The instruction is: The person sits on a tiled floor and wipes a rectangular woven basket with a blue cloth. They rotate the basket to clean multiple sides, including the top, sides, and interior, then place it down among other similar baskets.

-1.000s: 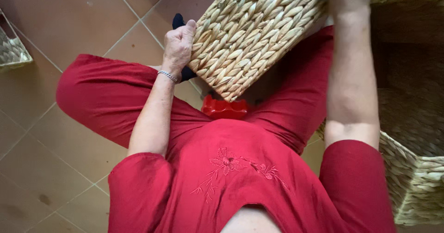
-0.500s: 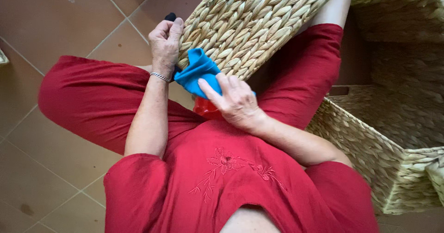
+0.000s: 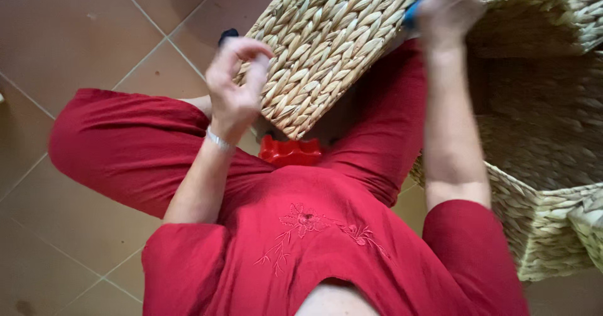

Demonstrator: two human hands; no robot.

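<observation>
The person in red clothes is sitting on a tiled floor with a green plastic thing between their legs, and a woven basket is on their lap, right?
Not quite: the plastic thing between the legs is red, not green. The head view shows it just under the woven basket. The rest holds: red clothes, tiled floor, basket over the lap.

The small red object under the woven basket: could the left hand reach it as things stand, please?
Probably yes. The left hand hovers open just above the red object, beside the woven basket; only the basket's lower corner overhangs it slightly.
</observation>
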